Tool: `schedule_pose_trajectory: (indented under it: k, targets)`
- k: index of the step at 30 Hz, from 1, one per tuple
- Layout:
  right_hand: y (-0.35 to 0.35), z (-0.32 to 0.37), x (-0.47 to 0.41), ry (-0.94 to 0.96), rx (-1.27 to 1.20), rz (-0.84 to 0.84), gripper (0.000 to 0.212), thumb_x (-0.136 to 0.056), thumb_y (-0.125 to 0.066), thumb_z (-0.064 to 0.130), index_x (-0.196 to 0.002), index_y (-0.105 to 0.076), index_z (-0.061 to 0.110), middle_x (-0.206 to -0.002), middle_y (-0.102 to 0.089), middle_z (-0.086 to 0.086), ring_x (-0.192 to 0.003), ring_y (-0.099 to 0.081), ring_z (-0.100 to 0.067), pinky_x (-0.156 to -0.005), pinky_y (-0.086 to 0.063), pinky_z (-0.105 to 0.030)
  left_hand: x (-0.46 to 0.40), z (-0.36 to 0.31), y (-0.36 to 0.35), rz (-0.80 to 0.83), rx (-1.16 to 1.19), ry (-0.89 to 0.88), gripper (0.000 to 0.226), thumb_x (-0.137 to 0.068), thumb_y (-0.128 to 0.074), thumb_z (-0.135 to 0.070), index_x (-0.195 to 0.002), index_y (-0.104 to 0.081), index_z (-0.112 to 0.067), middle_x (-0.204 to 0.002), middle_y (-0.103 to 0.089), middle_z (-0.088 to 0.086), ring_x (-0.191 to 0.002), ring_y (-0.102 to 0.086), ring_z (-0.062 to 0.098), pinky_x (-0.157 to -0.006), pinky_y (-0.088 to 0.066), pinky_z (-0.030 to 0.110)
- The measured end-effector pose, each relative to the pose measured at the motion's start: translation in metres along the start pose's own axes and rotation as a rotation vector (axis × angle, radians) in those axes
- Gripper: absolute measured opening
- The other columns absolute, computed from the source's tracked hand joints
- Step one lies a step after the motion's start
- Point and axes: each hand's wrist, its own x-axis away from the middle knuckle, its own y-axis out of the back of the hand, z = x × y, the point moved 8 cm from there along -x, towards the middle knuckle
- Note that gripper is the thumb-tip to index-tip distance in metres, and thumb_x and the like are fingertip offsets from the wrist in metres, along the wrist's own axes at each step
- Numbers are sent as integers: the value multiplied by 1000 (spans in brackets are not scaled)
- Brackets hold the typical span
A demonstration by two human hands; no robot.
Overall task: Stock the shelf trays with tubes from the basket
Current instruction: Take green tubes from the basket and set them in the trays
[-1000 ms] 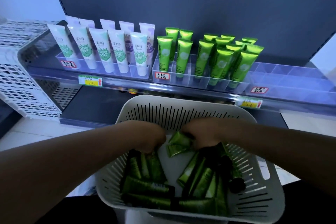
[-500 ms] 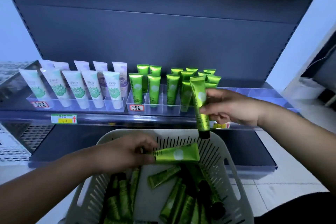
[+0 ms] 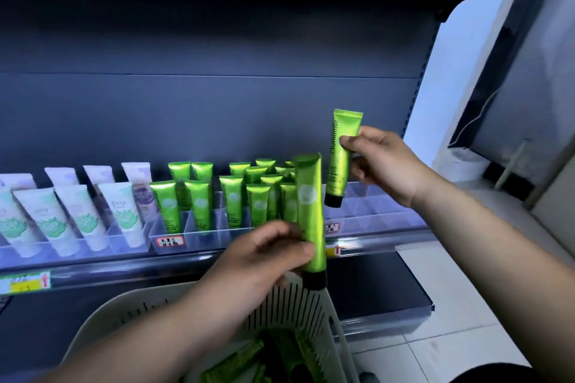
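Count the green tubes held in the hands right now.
2. One upright in the left hand, the near green tube, above the basket; one in the right hand, the far green tube, over the clear tray.

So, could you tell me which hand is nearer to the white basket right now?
Left. The left hand holds a green tube just above the white basket's far rim; the right hand holds another tube higher, by the shelf trays.

2 upright green tubes (image 3: 309, 214), caps down
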Motion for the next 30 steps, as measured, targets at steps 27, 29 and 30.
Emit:
schedule_pose_trajectory:
  k: [27, 29, 30]
  targets:
    - [55, -83, -142, 34, 374, 2, 12, -94, -76, 20, -97, -72, 9, -72, -66, -11, -51, -52, -20, -53, -42, -24, -241, -66, -8, -156, -725, -224, 14, -81, -67, -21, -93, -67, -15, -66, -70, 5, -66, -72, 30, -47, -45, 23]
    - [53, -91, -143, 22, 375, 20, 10, -94, -75, 16, -98, -73, 8, -74, -68, -9, -50, -51, -19, -54, -44, -25, -245, -67, -13, -124, -761, -268, 21, -78, -68, -17, -98, -66, -22, -68, -68, 1, -61, -67, 24, -47, -42, 22]
    - [51, -95, -143, 19, 371, 32, 9, -94, -75, 15, -98, -73, 7, -76, -69, -8, -50, -51, -19, -53, -45, -26, -247, -68, -15, -111, -796, -281, 22, -74, -68, -21, -96, -67, -24, -70, -69, 0, -62, -65, 23, -51, -44, 25]
